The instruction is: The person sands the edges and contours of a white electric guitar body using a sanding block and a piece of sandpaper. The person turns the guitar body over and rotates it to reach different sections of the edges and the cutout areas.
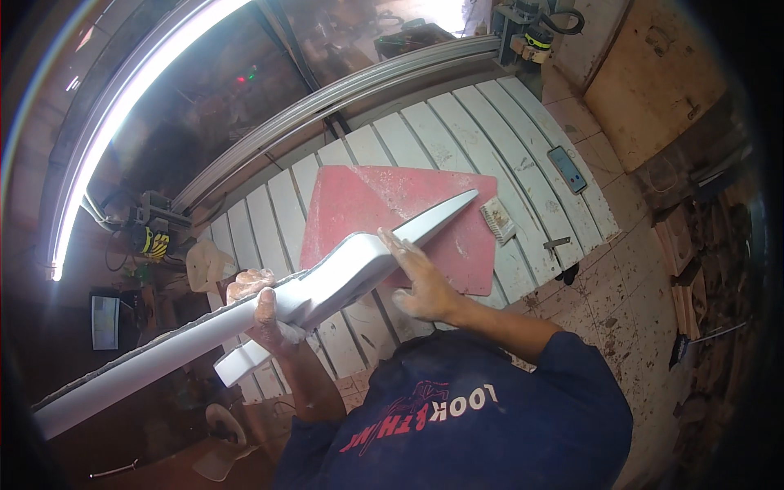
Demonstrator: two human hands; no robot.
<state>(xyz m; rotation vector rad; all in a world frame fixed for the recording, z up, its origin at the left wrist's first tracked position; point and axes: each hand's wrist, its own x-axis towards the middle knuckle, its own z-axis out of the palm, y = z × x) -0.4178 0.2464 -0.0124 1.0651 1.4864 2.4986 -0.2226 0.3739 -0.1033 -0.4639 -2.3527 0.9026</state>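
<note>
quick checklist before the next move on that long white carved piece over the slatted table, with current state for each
1. Left hand gripping the long white piece at mid-length: ok.
2. Right hand flat on the piece near its tapered end: ok.
3. Tapered tip over the red board, which lies on the slatted table: ok.
4. Far end overhangs the table edge with no support visible: not ok.
5. Brush and phone lie apart from the piece: ok.
6. Whether the piece rests on the board or hangs above it: cannot tell.
</note>
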